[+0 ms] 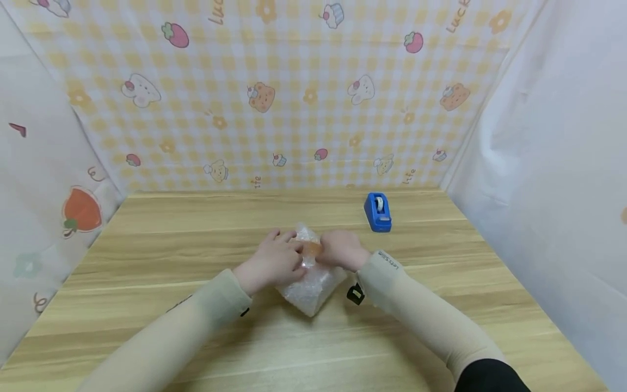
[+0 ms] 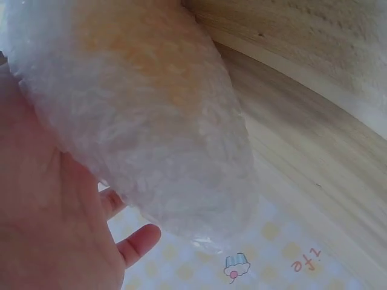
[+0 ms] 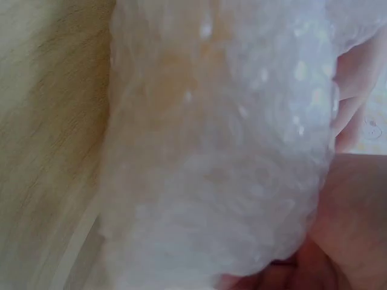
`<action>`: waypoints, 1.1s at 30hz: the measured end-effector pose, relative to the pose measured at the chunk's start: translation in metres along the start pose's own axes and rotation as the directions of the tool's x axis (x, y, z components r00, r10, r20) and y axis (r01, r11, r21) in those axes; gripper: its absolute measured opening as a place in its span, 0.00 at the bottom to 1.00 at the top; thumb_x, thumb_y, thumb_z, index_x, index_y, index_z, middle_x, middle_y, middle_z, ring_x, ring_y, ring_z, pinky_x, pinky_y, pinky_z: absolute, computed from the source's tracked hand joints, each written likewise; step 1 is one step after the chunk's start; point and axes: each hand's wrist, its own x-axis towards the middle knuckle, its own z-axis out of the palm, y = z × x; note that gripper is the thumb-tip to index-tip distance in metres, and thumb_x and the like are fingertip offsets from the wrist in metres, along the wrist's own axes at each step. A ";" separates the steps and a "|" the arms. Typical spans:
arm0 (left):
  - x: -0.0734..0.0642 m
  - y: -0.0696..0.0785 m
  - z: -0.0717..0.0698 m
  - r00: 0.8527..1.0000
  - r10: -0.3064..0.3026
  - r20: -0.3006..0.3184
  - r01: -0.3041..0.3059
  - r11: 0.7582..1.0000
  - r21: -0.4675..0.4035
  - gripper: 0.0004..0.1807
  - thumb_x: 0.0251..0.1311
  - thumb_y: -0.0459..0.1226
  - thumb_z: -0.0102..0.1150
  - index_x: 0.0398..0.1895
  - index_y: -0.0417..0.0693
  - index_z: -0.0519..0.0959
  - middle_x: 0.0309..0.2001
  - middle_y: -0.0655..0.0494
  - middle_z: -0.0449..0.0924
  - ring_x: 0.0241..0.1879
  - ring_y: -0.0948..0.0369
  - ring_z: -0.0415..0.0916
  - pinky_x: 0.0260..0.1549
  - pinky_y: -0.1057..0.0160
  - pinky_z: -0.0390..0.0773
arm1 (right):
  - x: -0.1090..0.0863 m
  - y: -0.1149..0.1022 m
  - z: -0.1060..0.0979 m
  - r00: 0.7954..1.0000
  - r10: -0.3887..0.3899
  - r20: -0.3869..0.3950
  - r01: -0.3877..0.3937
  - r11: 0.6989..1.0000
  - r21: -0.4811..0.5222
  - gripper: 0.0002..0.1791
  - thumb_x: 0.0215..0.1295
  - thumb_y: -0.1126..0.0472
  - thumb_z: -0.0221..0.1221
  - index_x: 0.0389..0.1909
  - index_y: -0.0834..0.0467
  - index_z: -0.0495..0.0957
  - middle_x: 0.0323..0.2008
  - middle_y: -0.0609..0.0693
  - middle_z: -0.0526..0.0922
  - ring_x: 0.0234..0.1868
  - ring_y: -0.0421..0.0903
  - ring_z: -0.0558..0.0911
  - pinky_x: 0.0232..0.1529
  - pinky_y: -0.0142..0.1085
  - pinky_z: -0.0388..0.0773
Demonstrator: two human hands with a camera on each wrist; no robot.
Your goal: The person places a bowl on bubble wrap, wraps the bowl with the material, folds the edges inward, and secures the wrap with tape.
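Observation:
Between both hands is a bundle of clear bubble wrap [image 1: 313,288], its lower end tapering to a corner. Something orange shows blurrily through the layers in all views; its kind cannot be told. My left hand [image 1: 278,258] holds the bundle's left side, thumb and index against the wrap. Two of its fingertips [image 2: 142,241] reach out past the wrap in the left wrist view, and the others are hidden. On the right side, my right hand [image 1: 341,249] grips the wrap with curled fingers. Some of these fingers [image 3: 278,278] show at the bundle's lower edge in the right wrist view.
A blue tape dispenser [image 1: 378,213] with a white roll stands on the wooden table [image 1: 186,228], behind and right of the bundle. A patterned cloth [image 1: 289,125] hangs along the back, with white cloth at both sides. A small black device [image 1: 356,294] sits by my right wrist.

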 end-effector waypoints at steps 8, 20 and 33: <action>0.006 -0.001 0.004 1.000 -0.018 -0.021 0.019 1.000 0.025 0.27 0.69 0.61 0.39 0.39 0.61 0.87 0.62 0.62 0.73 0.70 0.53 0.54 0.65 0.41 0.51 | 0.006 0.011 0.004 0.997 -0.036 -0.065 0.042 0.996 0.079 0.14 0.60 0.51 0.62 0.21 0.53 0.73 0.19 0.46 0.75 0.20 0.43 0.73 0.22 0.37 0.70; 0.006 -0.012 -0.008 0.989 -0.022 -0.147 0.000 0.989 -0.146 0.25 0.71 0.58 0.38 0.43 0.62 0.86 0.52 0.66 0.80 0.66 0.56 0.61 0.63 0.42 0.53 | 0.007 0.014 -0.003 0.999 -0.011 -0.052 0.016 0.995 0.098 0.32 0.64 0.29 0.49 0.17 0.53 0.73 0.15 0.46 0.74 0.16 0.43 0.71 0.17 0.35 0.66; -0.018 -0.058 -0.009 0.944 -0.229 -0.239 0.140 0.930 -0.339 0.28 0.74 0.53 0.37 0.68 0.50 0.69 0.68 0.50 0.66 0.69 0.48 0.58 0.65 0.39 0.52 | 0.004 0.029 -0.013 0.992 0.046 -0.118 -0.023 0.982 0.186 0.29 0.66 0.32 0.49 0.21 0.53 0.75 0.16 0.46 0.74 0.17 0.43 0.71 0.17 0.35 0.63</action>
